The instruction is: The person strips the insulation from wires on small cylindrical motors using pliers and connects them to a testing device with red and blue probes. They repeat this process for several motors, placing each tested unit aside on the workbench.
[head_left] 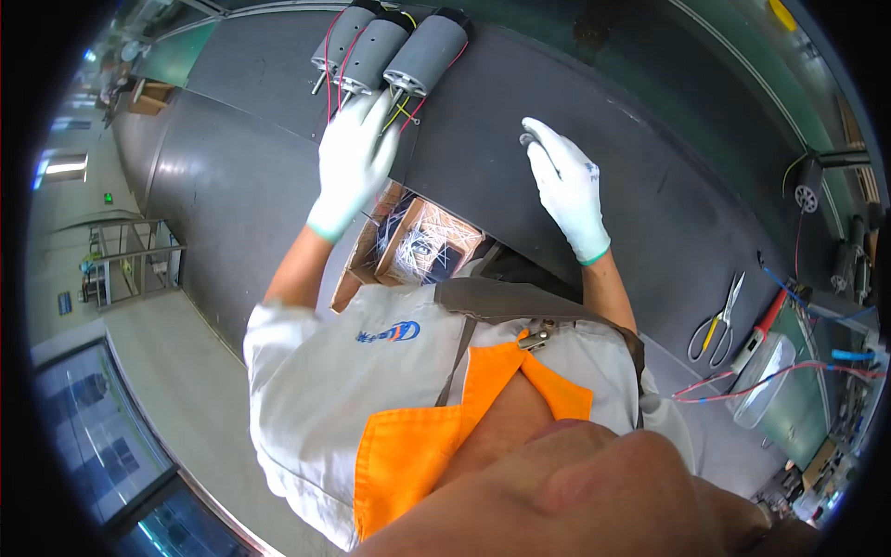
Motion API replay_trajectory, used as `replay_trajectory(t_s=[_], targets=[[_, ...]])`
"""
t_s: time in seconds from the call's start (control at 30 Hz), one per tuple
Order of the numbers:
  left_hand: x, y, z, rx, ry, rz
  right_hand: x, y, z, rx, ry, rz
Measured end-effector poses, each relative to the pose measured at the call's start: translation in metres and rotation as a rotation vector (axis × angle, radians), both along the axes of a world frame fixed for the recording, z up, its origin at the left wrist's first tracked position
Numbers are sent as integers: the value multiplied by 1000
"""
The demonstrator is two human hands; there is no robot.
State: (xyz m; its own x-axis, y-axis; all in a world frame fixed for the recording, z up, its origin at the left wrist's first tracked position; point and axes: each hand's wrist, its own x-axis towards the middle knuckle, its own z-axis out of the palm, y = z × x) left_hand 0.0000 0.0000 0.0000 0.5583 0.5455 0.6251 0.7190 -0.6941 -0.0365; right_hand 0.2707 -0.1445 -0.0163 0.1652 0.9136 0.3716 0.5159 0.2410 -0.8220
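Three grey cylindrical motors lie side by side at the far edge of the dark worktop: a left motor (340, 39), a middle motor (376, 54) and a right motor (426, 54). Red and yellow-green wires run along them, and their shafts point toward me. My left hand (355, 165), in a white glove, reaches up to the shaft ends of the middle and right motors. Its fingers are stretched out and apart; whether they touch a shaft or wire I cannot tell. My right hand (566, 190), also gloved, hovers over the worktop with fingers apart and nothing in them.
Below the worktop edge, a cardboard box (348, 278) holds white strips and dark items. Scissors (716, 325), a red-handled tool (763, 327) and a clear plastic container (766, 379) lie at the right, near red wires. Another motor (809, 184) is at the far right.
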Motion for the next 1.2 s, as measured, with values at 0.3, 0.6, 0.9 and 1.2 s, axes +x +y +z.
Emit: replay_trajectory(t_s=[0.3,0.6,0.9,1.2], targets=[[64,54,-22,13,66,143,-3,-6,-8,-102,120,-53],[127,94,-2,-1025,95,139,34,-27,-9,2,186,-42],[204,-35,-10,-1111,-66,-239,87,-73,-42,125,26,-420],[264,-68,29,-1410,464,-458,95,-131,-33,4,-200,-494]])
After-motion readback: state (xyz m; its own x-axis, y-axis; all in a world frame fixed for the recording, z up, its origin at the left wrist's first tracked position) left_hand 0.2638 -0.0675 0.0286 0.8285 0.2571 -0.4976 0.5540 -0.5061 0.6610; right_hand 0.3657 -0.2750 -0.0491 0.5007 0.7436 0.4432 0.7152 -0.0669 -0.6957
